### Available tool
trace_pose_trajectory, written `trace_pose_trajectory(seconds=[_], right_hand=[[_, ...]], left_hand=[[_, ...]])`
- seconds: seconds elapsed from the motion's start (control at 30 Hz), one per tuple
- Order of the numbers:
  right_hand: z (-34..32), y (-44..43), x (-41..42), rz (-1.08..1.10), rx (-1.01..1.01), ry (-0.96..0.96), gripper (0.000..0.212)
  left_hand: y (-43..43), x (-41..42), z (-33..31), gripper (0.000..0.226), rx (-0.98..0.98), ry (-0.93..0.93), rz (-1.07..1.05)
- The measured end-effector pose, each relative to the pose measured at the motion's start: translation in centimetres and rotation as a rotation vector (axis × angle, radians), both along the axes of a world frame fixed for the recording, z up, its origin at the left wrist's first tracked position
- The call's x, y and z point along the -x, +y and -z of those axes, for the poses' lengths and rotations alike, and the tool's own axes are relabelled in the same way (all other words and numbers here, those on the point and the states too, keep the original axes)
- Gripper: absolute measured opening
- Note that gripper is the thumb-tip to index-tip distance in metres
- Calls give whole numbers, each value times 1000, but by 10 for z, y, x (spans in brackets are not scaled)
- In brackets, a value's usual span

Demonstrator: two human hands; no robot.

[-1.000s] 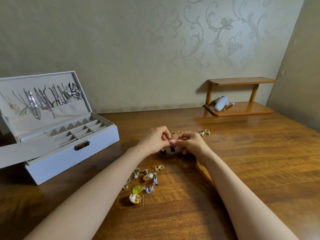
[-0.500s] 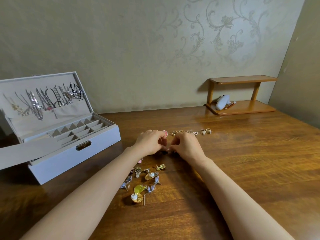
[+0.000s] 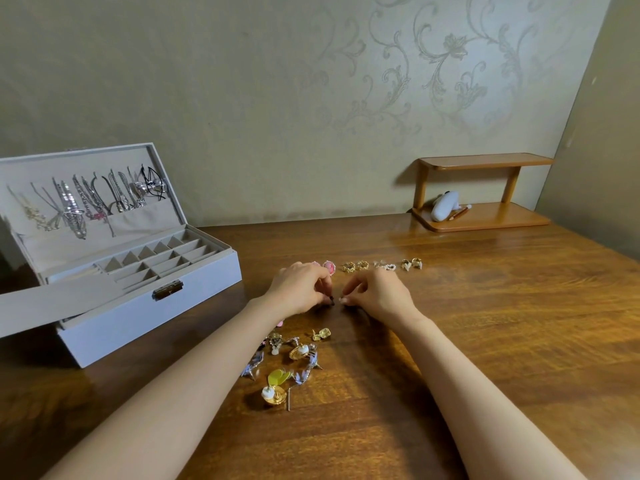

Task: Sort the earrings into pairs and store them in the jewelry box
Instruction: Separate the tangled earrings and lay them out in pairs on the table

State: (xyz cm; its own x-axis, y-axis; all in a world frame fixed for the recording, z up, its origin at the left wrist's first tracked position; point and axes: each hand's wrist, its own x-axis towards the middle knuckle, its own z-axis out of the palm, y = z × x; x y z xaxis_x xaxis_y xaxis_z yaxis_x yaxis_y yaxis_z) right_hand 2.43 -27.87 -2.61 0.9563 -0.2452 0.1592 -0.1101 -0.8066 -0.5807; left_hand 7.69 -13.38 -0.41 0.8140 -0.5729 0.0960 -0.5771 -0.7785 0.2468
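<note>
Lowered and parted since a second ago: left hand [image 3: 299, 289] and right hand [image 3: 379, 294], then joined fingertip to fingertip above the wood, now knuckles up with the tips down at the table [image 3: 485, 341]. Item in hand: dark earring [image 3: 331, 301], a small black speck pinched at the tips of the curled left fingers, in the narrow gap between the two hands, at or just above the surface. Pointing and long axis of the piece: too small to tell. Right hand: fingers curled, fingertips [image 3: 343, 300] just beside the speck; gripping a matching piece or only pressing the wood, cannot tell. Just beyond the knuckles: row of sorted pairs [image 3: 355, 266], long axis left to right, its pink pair [image 3: 329, 267] touching or nearly touching the left hand's far side, the remainder running on past the right hand. Behind the left wrist, partly under that forearm: unsorted heap [image 3: 298, 355] of gold, yellow and lilac pieces. Well apart to the left of the left hand: jewelry box [image 3: 138, 317], lid up, compartments open, long side slanting away rightward. Judged nearer hand for the box: left. Judged nearer goal for the speck: the row, straight ahead of the fingertips.
</note>
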Motion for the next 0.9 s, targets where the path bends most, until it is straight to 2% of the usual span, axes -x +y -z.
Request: trace_pose_trajectory(seconds=[0.17,0.27,0.4,0.47,0.53,0.63,0.9], right_hand=[[9,9,-4,67,13,-90,9],[6,2,-5,72,-32,-138,9],[3,-12,0,-124,134,-183,17],[7,-19,8,-251,235,-224,23],[12,-22,18,-356,298,-212,38],[20,-22,25,-408,343,-150,58],[24,-10,1,-400,374,-135,60]], left_hand=[[3,4,-1,19,13,-38,17],[10,7,0,22,61,-141,23],[23,19,4,32,-73,-226,151],[26,24,7,36,-154,-223,213],[27,25,10,40,-220,-197,242],[29,23,15,44,-241,-149,236],[31,1,11,44,-231,-70,179]])
